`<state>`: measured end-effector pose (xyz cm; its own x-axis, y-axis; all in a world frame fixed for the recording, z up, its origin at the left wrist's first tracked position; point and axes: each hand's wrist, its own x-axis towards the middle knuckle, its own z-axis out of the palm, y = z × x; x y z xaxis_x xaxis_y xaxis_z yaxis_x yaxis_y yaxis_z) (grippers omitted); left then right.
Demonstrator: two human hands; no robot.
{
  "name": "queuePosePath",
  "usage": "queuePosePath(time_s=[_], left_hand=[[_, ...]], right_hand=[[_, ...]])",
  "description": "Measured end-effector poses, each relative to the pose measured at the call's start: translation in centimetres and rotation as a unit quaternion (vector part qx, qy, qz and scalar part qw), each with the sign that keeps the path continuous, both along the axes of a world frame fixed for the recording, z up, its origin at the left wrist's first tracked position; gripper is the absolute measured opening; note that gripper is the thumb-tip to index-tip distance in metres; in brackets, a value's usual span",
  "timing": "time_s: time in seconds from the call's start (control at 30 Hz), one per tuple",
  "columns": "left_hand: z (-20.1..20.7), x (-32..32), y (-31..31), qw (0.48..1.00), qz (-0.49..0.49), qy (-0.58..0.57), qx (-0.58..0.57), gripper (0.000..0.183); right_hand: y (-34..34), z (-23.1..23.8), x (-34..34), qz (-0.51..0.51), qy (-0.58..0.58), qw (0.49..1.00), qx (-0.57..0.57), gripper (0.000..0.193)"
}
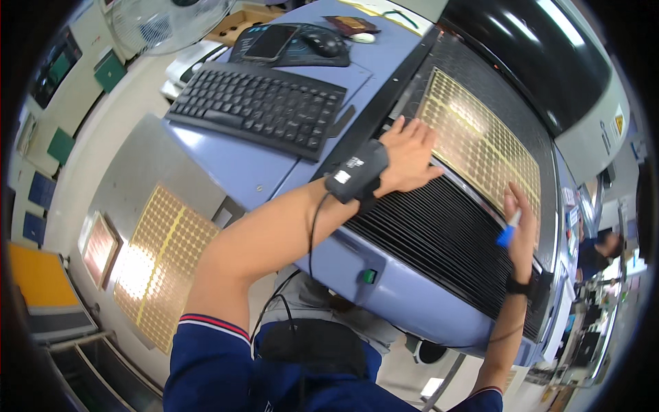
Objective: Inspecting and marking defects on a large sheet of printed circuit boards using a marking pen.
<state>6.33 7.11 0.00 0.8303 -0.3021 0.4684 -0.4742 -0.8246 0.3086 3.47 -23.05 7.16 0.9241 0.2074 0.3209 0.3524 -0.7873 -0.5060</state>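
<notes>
A gold-coloured flat panel with a grid of round dots (pixel 473 137) lies on the black bed of a machine. My left hand (pixel 410 156) is spread flat at the panel's near left edge, fingertips touching or just over it, and holds nothing. Near the panel's right end is my right hand (pixel 523 223), its fingers pointing up and away. A small blue-and-white thing (pixel 508 235) is tucked against its palm; its kind does not show. A black device (pixel 355 172) with a cable is strapped to my left wrist, and a dark band (pixel 519 285) circles the right one.
The machine's dark lid (pixel 542 48) is raised behind the bed. Black slats (pixel 439 233) run along the near side. To the left are a keyboard (pixel 261 106), a phone (pixel 272 42) and a mouse (pixel 322 42). Another dotted panel (pixel 168 254) rests on a metal surface lower left.
</notes>
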Motion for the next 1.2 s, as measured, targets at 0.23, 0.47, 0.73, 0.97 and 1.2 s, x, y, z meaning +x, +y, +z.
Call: queuePosePath(time_s=[0.23,0.47,0.73,0.97,1.2], left_hand=[[1.3,-1.1,0.6,0.991,0.062,-0.012,0.119,0.065],[3.1,-3.2,-1.0,0.985,0.070,0.039,0.153,0.066],[3.2,-2.4,-0.8,0.987,0.050,0.071,0.135,0.065],[5.8,-3.0,-0.9,0.972,0.097,0.160,0.140,0.059],[10.1,-8.7,3.2,0.985,0.074,0.135,-0.074,0.059]], right_hand=[[0.2,-0.8,-1.2,-0.013,0.126,0.988,-0.088,0.047],[0.2,-1.5,-2.3,0.043,0.021,0.989,-0.137,0.060],[-1.9,-2.1,-1.2,0.068,0.055,0.993,-0.081,0.058],[-0.5,-1.7,-3.1,0.074,0.010,0.984,-0.164,0.067],[-0.2,-1.7,-3.0,0.094,0.000,0.991,-0.092,0.059]])
